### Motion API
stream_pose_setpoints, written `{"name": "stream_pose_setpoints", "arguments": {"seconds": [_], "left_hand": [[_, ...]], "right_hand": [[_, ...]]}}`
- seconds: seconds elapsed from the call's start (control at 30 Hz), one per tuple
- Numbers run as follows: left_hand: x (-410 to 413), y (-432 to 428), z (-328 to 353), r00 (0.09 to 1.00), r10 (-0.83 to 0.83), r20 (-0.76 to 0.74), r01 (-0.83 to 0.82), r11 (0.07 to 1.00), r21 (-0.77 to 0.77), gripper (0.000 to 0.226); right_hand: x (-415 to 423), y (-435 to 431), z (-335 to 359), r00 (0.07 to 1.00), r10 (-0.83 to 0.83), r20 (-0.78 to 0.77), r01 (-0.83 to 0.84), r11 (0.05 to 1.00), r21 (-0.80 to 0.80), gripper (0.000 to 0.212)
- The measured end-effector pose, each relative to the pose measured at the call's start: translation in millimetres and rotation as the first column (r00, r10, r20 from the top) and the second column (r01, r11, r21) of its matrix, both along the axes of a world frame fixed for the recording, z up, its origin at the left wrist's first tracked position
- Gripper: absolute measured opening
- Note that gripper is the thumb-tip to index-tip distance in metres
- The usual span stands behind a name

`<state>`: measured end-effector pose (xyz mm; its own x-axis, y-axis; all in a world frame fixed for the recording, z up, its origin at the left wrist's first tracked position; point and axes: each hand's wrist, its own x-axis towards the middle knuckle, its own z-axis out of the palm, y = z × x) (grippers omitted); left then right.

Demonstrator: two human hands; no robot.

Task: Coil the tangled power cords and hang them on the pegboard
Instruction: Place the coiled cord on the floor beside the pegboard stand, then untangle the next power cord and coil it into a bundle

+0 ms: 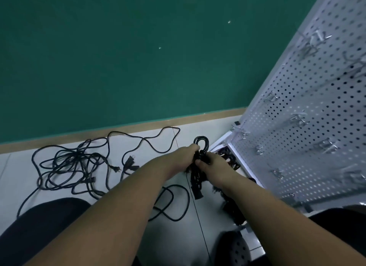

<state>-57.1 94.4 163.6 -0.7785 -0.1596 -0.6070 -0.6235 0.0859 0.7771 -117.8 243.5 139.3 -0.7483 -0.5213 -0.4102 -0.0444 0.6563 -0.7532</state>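
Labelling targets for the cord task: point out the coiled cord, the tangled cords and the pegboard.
coiled cord (201, 137): head view, top loop of the bundle.
tangled cords (79, 160): head view, middle of the pile.
pegboard (324, 91): head view, bare perforated panel.

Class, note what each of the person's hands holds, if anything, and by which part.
The left hand and right hand both grip one coiled black power cord around its middle; a loop end sticks out beyond the fingers.
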Motion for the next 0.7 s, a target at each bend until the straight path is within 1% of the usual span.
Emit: {"name": "stream_pose_setpoints", "arguments": {"seconds": [0.03, 0.07, 0.13, 0.17, 0.2, 0.23, 0.3, 0.37, 0.47, 0.53, 0.6, 0.7], "left_hand": [[-1, 0, -7, 0.998, -0.061, 0.023, 0.061, 0.998, -0.030, 0.034], [-2, -2, -15, 0.994, -0.088, 0.059, 0.091, 0.995, -0.049, 0.031], [0, -6, -24, 0.974, -0.194, 0.112, 0.213, 0.959, -0.189, 0.033], [3, -11, -30, 0.954, -0.260, 0.150, 0.293, 0.916, -0.275, 0.038], [8, -16, -37, 0.924, -0.326, 0.202, 0.379, 0.853, -0.358, 0.044], [13, -20, -45, 0.889, -0.380, 0.256, 0.456, 0.791, -0.408, 0.051], [21, -28, -65, 0.837, -0.438, 0.328, 0.546, 0.708, -0.448, 0.055], [27, -32, -84, 0.826, -0.443, 0.349, 0.563, 0.682, -0.467, 0.051], [39, -30, -108, 0.857, -0.404, 0.318, 0.514, 0.697, -0.499, 0.043], [49, -28, -123, 0.882, -0.368, 0.294, 0.471, 0.716, -0.515, 0.040], [59, -27, -138, 0.895, -0.336, 0.294, 0.445, 0.731, -0.518, 0.041], [75, -30, -155, 0.887, -0.315, 0.338, 0.453, 0.735, -0.504, 0.046]], "right_hand": [[-4, 5, -7, 0.999, 0.018, 0.027, -0.018, 1.000, 0.013, 0.011], [-8, 10, -13, 0.998, 0.035, 0.043, -0.036, 0.999, 0.029, 0.009], [-15, 18, -28, 0.997, 0.074, 0.030, -0.078, 0.989, 0.127, 0.015], [-18, 21, -39, 0.995, 0.103, 0.007, -0.103, 0.974, 0.204, 0.020], [-21, 24, -51, 0.991, 0.136, -0.006, -0.128, 0.949, 0.289, 0.024], [-23, 26, -64, 0.985, 0.171, -0.010, -0.155, 0.914, 0.375, 0.027], [-23, 26, -89, 0.971, 0.240, -0.005, -0.204, 0.833, 0.515, 0.027], [-22, 23, -115, 0.966, 0.259, 0.000, -0.215, 0.802, 0.557, 0.021], [-18, 13, -145, 0.958, 0.286, -0.016, -0.221, 0.777, 0.590, 0.032], [-16, 8, -161, 0.947, 0.315, -0.059, -0.210, 0.750, 0.627, 0.031], [-15, 4, -171, 0.921, 0.381, -0.087, -0.225, 0.700, 0.678, 0.032], [-14, 2, -180, 0.908, 0.418, -0.032, -0.253, 0.608, 0.752, 0.047]]}}
